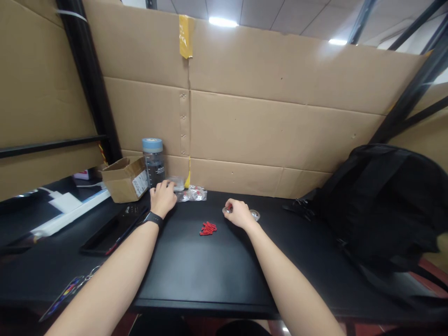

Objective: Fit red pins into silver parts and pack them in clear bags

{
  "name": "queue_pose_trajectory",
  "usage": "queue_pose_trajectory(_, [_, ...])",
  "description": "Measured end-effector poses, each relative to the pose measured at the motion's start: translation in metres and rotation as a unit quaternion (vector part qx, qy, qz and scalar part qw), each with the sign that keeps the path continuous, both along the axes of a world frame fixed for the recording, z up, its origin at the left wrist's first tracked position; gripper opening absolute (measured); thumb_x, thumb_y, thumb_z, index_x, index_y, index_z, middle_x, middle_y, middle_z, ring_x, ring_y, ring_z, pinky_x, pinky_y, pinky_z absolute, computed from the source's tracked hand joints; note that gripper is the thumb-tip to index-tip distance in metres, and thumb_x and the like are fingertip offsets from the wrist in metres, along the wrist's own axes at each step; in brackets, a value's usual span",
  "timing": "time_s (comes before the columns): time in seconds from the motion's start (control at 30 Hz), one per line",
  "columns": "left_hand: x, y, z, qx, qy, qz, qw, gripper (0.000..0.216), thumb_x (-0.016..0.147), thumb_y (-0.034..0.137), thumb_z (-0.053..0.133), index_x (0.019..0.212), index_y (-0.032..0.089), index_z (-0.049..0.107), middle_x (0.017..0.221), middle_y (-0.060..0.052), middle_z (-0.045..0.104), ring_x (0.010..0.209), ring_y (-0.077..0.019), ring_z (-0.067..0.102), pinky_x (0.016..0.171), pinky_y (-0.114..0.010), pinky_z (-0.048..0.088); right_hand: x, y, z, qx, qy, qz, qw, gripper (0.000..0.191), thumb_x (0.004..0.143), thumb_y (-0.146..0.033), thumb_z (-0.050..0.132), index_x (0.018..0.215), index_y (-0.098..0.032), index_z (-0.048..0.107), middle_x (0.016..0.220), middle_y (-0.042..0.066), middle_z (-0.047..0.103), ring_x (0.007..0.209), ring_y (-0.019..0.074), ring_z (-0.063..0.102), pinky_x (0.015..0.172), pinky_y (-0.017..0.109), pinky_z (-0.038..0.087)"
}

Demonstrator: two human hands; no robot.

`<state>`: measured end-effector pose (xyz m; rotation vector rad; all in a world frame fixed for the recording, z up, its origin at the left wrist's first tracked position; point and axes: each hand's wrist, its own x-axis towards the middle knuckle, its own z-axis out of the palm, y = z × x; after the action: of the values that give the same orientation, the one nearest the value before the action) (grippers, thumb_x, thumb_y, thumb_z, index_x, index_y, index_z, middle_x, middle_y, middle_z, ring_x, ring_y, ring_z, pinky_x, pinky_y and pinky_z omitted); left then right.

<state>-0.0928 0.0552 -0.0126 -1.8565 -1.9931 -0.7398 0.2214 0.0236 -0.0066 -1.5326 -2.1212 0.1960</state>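
My left hand point(163, 197), with a black watch on the wrist, reaches to the back of the black table point(196, 270) and curls over a small clear plastic container point(176, 183) beside clear plastic bags point(193, 193). My right hand point(238, 212) is closed near a small round clear lid or dish point(255, 215), pinching a tiny red piece point(228, 207). A little pile of small red pieces point(208, 228) lies on the table between my two hands.
A dark water bottle with a light blue cap point(153, 161) and an open cardboard box point(126, 178) stand at the back left. A black tablet or tray point(115, 228) lies left. A black backpack point(381, 200) fills the right side. Cardboard walls point(266, 116) close the back.
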Motion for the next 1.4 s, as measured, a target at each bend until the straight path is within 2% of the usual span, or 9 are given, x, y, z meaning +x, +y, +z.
queue_pose_trajectory(0.23, [0.003,-0.005,0.006,0.007,-0.020,0.004,1.000,0.037,0.088,0.017,0.047,0.119,0.021,0.067,0.131,-0.014,0.060,0.118,-0.0318,0.053,0.094,-0.045,0.037,0.001,-0.003,0.002,0.001,0.007,0.006,1.000,0.025,0.071,-0.022,0.075,0.096,-0.026,0.072,0.088,0.003,0.076,0.085,0.0240,0.069,0.080,0.032,0.043])
queue_pose_trajectory(0.37, [0.009,-0.008,0.010,0.034,-0.034,-0.030,0.998,0.032,0.088,0.022,0.051,0.116,0.021,0.067,0.126,-0.013,0.062,0.116,-0.0324,0.054,0.096,-0.046,0.039,-0.002,-0.002,0.003,0.010,0.041,0.015,0.999,0.030,0.072,-0.023,0.073,0.101,-0.024,0.070,0.090,0.003,0.076,0.083,0.0214,0.069,0.079,0.031,0.047])
queue_pose_trajectory(0.47, [0.022,-0.012,0.012,0.050,-0.072,-0.124,0.988,0.026,0.089,0.024,0.055,0.109,0.023,0.070,0.121,-0.009,0.064,0.114,-0.0294,0.058,0.098,-0.044,0.043,-0.006,-0.003,0.005,0.039,0.136,0.060,0.988,0.030,0.074,-0.027,0.073,0.104,-0.023,0.068,0.097,0.004,0.075,0.086,0.0199,0.070,0.081,0.030,0.050])
queue_pose_trajectory(0.6, [0.057,-0.023,0.013,0.064,-0.127,-0.321,0.936,0.016,0.089,0.030,0.063,0.098,0.024,0.074,0.115,-0.006,0.065,0.111,-0.0237,0.062,0.101,-0.040,0.047,-0.014,-0.010,0.009,0.067,0.226,0.106,0.966,0.032,0.075,-0.034,0.075,0.104,-0.023,0.067,0.099,0.003,0.075,0.088,0.0194,0.070,0.078,0.030,0.052])
queue_pose_trajectory(0.73, [0.089,-0.035,0.011,0.067,-0.165,-0.414,0.893,0.015,0.087,0.029,0.068,0.099,0.022,0.076,0.115,-0.008,0.066,0.111,-0.0242,0.063,0.100,-0.042,0.050,-0.022,-0.020,0.015,0.100,0.236,0.135,0.957,0.033,0.074,-0.030,0.076,0.105,-0.024,0.065,0.102,0.003,0.074,0.089,0.0188,0.069,0.077,0.029,0.052])
queue_pose_trajectory(0.93, [0.093,-0.035,0.004,0.030,-0.251,-0.442,0.861,0.011,0.088,0.026,0.068,0.092,0.021,0.077,0.116,-0.010,0.068,0.111,-0.0244,0.064,0.104,-0.045,0.049,-0.026,-0.027,0.020,0.091,0.248,0.159,0.951,0.032,0.074,-0.028,0.076,0.105,-0.024,0.066,0.100,0.002,0.074,0.085,0.0177,0.069,0.075,0.028,0.053])
queue_pose_trajectory(1.13, [0.091,-0.028,0.001,-0.031,-0.280,-0.473,0.835,0.010,0.086,0.024,0.067,0.089,0.020,0.075,0.117,-0.009,0.068,0.114,-0.0237,0.064,0.107,-0.044,0.048,-0.028,-0.030,0.022,0.091,0.256,0.165,0.948,0.033,0.072,-0.026,0.075,0.104,-0.024,0.066,0.099,0.002,0.073,0.083,0.0174,0.069,0.072,0.027,0.053])
queue_pose_trajectory(1.3, [0.087,-0.030,0.003,-0.036,-0.252,-0.432,0.865,0.010,0.080,0.021,0.065,0.074,0.020,0.072,0.113,-0.007,0.067,0.109,-0.0237,0.065,0.105,-0.044,0.048,-0.020,-0.024,0.025,0.103,0.248,0.145,0.952,0.038,0.068,-0.027,0.075,0.105,-0.023,0.066,0.099,0.003,0.072,0.080,0.0167,0.067,0.070,0.026,0.053])
queue_pose_trajectory(1.4, [0.080,-0.035,0.011,-0.044,-0.211,-0.428,0.878,0.008,0.076,0.020,0.066,0.070,0.019,0.071,0.110,-0.006,0.067,0.104,-0.0233,0.065,0.102,-0.042,0.048,-0.002,-0.016,0.028,0.065,0.222,0.113,0.966,0.036,0.067,-0.023,0.073,0.102,-0.022,0.067,0.095,0.002,0.073,0.080,0.0162,0.067,0.071,0.025,0.052])
